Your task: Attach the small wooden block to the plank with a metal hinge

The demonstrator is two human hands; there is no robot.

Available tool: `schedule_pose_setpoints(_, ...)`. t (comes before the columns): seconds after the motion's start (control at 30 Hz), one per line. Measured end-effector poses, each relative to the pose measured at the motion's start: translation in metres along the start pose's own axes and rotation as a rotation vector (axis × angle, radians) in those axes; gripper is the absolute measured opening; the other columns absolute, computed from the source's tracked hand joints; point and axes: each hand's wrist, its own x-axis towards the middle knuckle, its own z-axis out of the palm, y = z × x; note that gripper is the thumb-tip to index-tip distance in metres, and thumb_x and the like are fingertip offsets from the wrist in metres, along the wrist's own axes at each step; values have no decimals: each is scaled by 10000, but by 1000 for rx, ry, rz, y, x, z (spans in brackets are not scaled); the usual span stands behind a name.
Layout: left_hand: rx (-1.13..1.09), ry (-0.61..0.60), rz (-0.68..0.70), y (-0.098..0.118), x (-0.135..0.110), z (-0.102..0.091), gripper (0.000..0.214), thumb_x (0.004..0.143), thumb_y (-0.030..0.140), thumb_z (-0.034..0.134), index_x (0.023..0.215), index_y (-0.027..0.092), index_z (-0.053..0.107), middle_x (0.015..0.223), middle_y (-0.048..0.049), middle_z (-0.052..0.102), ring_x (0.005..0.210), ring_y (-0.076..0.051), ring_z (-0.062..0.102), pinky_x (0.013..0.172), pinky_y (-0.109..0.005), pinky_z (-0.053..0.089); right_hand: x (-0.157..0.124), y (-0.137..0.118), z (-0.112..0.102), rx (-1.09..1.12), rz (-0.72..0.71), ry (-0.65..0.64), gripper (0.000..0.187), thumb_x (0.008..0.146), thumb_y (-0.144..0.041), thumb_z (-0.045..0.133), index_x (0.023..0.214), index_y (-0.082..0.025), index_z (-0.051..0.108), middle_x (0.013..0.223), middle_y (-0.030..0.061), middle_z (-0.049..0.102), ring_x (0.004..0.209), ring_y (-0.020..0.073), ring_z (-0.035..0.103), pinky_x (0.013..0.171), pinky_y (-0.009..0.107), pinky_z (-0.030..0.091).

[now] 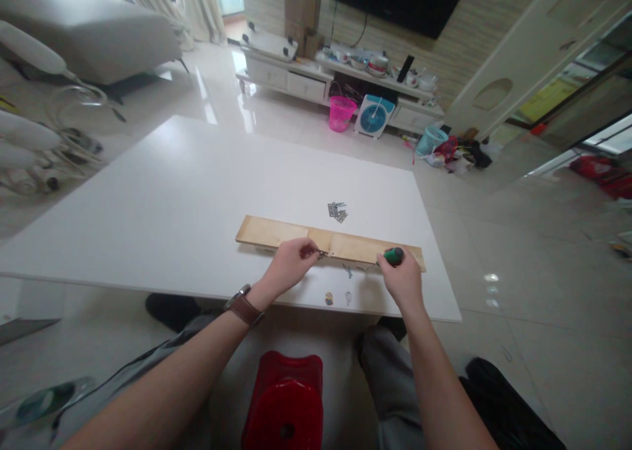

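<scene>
A narrow wooden board [276, 230] lies across the white table in front of me. My left hand [295, 260], with a watch on its wrist, pinches a small metal hinge [323, 254] against the board's near edge, around its middle. In my right hand [403, 281] is a screwdriver [394, 256] with a green and black handle; its shaft points left, low beside the board's near edge. Loose screws [348, 272] lie between the hands. Beyond the board rests a small pile of metal hinges [338, 211]. Closer to me is a small brass-coloured piece [328, 298].
The white table [197, 180] ends just in front of my knees. Below it stands a red stool [284, 404]. Across the floor are a pink basket [341, 113], a blue and white fan [372, 116] and a low cabinet [306, 87].
</scene>
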Motion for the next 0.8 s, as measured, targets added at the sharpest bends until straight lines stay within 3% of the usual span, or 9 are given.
schedule_pose_setpoints(0.3,-1,-2,-43,2,0,1,74,887,185,642,815,192,658,744,-8,717,715,-160,649,699,-273,490,-2,-13,-4,37,40,61,305,753,-540,656,800,-239,631,805,54,668,789,258,602,809,415,460)
schedule_pose_setpoints(0.37,-6,9,-43,1,-1,1,24,897,183,640,887,196,659,725,13,691,686,-148,628,688,-263,477,-2,-16,-6,52,56,89,300,758,-536,664,791,-239,631,789,49,663,775,255,604,798,410,456)
schedule_pose_setpoints(0.5,18,25,-27,0,-2,1,243,922,164,611,1146,209,694,693,46,666,653,-144,613,692,-262,467,-3,-21,-9,75,46,140,277,762,-510,683,782,-240,628,787,34,649,763,242,598,787,401,448)
schedule_pose_setpoints(0.67,74,-27,-14,0,-1,1,285,929,86,529,956,189,793,809,-24,766,778,-178,700,773,-291,527,-6,-26,-11,166,72,173,297,782,-519,720,809,-232,647,748,-1,640,688,203,566,731,375,449)
schedule_pose_setpoints(0.8,106,-61,3,1,-3,6,334,902,32,528,955,176,825,934,-57,809,909,-194,738,898,-310,562,-10,-30,-11,329,53,202,302,779,-489,775,814,-214,655,752,-17,643,714,179,584,734,347,472)
